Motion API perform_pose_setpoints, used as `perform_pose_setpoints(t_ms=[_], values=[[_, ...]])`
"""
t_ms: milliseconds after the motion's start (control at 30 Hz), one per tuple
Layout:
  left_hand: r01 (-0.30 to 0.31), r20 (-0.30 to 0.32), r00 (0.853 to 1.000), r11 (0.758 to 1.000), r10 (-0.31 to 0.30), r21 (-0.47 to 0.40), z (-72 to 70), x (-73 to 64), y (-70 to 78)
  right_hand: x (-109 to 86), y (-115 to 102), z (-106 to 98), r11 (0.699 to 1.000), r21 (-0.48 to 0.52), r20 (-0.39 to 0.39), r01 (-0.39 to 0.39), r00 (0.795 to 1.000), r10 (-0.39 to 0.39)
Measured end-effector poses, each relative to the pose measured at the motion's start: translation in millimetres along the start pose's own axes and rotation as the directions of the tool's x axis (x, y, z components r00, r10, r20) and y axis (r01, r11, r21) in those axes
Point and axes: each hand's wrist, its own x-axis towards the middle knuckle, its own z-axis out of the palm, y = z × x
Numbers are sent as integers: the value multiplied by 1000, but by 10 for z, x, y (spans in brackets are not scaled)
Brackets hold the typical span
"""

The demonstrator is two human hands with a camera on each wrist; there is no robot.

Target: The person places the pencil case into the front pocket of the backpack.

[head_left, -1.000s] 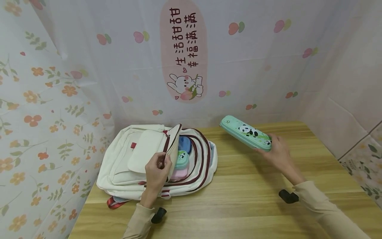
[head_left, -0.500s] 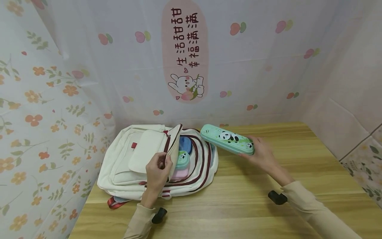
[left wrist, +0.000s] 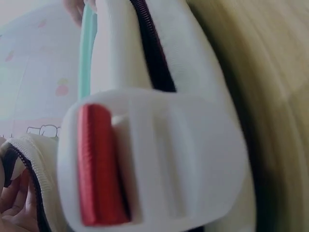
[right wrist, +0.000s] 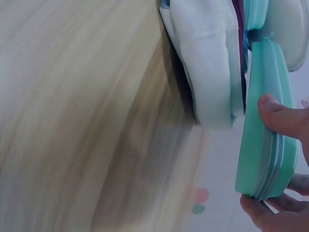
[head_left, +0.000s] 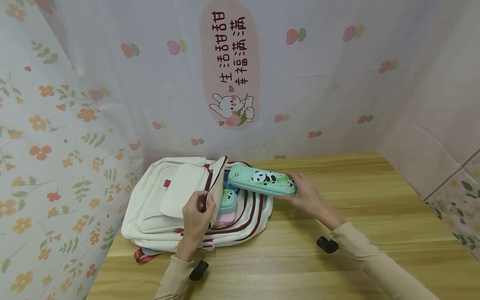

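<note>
A white backpack [head_left: 172, 196] with dark red zips lies on its back, its front flap pulled up. My left hand [head_left: 198, 214] pinches the edge of that flap. In my right hand [head_left: 305, 193] is a mint-green pencil case [head_left: 262, 179] with a panda print, gripped at its right end. The case's far end overlaps the bag's opening, above a blue item [head_left: 229, 183]. Inside the opening also sit a small mint panda box [head_left: 228, 201] and a pink box [head_left: 226, 218]. In the right wrist view, the thumb presses along the zipped side of the pencil case [right wrist: 265, 130].
The bag rests on a wooden table [head_left: 285, 258] against a printed cloth backdrop [head_left: 318, 96]. A red strap loop [head_left: 144, 255] sticks out at its lower left. The left wrist view is mostly filled by a white plastic buckle [left wrist: 149, 159] with red webbing.
My right hand has carried the pencil case leftward from over the table to over the backpack's opening. The left hand keeps holding the flap in the same place.
</note>
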Motion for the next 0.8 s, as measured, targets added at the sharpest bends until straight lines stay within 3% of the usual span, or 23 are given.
perform_pose_setpoints(t_ms=[200,400,433,700,800], values=[[21,68,997,1000,-21,-10,-44,-4,-145,78,-34,125,999,44,-5,-14,1000,15],[147,158,978,986,-134,-77,-117,141,163,212,-67,152,983,176,-30,-50,998,56],[158,160,977,984,-143,-84,-124,167,221,235,-69,155,982,182,-32,-45,998,51],[160,137,980,983,-147,-91,-135,208,215,353,-27,218,989,141,-3,-35,999,35],[161,135,980,982,-147,-99,-148,217,207,381,-13,235,984,172,7,-36,999,35]])
